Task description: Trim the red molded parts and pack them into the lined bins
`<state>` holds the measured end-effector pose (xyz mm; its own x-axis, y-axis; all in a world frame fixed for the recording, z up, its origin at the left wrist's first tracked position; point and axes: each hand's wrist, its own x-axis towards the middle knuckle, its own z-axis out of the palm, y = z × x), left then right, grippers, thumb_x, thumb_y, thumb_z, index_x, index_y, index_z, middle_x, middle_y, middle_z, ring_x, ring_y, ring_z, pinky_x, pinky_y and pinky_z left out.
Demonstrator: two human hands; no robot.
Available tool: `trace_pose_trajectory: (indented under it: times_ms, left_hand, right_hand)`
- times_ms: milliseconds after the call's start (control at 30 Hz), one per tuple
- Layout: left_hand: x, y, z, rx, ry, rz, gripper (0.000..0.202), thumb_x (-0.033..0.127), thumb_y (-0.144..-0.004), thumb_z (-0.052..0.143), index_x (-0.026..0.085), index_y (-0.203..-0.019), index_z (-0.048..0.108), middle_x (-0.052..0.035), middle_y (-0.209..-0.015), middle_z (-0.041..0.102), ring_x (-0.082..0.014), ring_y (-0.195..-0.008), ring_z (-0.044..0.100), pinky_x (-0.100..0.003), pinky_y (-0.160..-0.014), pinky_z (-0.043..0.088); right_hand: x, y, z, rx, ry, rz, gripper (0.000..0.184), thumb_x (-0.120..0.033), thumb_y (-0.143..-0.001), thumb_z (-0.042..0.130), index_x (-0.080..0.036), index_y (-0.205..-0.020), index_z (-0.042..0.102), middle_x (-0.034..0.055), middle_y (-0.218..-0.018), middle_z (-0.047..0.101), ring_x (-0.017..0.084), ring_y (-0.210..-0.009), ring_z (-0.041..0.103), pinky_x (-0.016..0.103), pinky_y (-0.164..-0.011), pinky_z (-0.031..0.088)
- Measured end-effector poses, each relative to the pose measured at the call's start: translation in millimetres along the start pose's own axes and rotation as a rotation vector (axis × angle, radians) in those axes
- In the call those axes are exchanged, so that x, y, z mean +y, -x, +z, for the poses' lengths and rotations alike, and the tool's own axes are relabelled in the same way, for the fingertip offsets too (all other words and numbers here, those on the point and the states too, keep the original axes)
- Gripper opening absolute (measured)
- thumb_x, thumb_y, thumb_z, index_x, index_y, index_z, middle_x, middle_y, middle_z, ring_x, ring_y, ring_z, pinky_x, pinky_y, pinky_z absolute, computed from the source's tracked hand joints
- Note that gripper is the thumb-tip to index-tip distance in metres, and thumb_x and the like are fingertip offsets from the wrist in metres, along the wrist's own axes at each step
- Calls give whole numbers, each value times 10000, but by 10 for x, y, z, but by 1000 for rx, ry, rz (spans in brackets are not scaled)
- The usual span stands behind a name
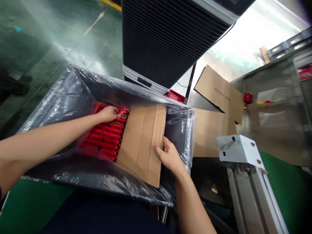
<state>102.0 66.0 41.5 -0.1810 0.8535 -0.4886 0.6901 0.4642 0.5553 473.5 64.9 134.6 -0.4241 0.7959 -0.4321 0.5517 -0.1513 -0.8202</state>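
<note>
Red parts (109, 138), brown cardboard (142, 143), ribbed black panel (165, 42)

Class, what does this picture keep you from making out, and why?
Head view: whatever lies beneath the cardboard sheet, hidden by it.
Head view: part of the black ribbed unit, cut off by the upper edge.
Head view: printing on the right-hand cardboard piece, too small.

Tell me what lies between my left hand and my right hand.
In the head view, some red pieces lie beside your left hand, then the cardboard sheet stretches across to your right hand.
</note>
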Motion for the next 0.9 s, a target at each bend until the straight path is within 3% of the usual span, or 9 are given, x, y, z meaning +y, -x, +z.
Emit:
trace_pose_trajectory:
  times_ms: [200,400,733,900]
  left_hand:
    - [-88,69,-29,-108,346,-40,263,358,-998,670,143,-1149,686,-60,-1045,723,-194,-870,709,-376,-780,620]
    - [-67,31,13,-98,476,-47,241,360,-977,702,134,-1061,706,-50,-1003,738,-189,-854,714,-376,-791,615]
    - [-114,-91,42,-58,336,-16,250,349,-988,684,143,-1130,687,-68,-1087,716,-201,-902,707,-383,-797,622]
    - [-116,-122,115,80,117,106,290,348,-987,680,164,-1211,674,-98,-1252,684,-266,-1112,675,-486,-962,580]
  right_hand:
    - [-17,-9,-9,-11,15,-10,382,-231,-813,628,-226,-1194,653,64,-1087,775,245,-949,736,381,-918,608]
    - [-18,-11,-10,-10,18,-15,384,-242,-813,627,-216,-1196,653,73,-1123,771,250,-999,730,389,-937,604]
    - [-5,-6,-3,-19,-3,-27,391,-271,-832,628,-215,-1218,644,80,-1148,766,245,-985,736,394,-937,607]
    - [-8,-5,-6,-15,19,-13,379,-267,-833,622,-224,-1209,648,68,-1098,775,241,-963,738,384,-921,611]
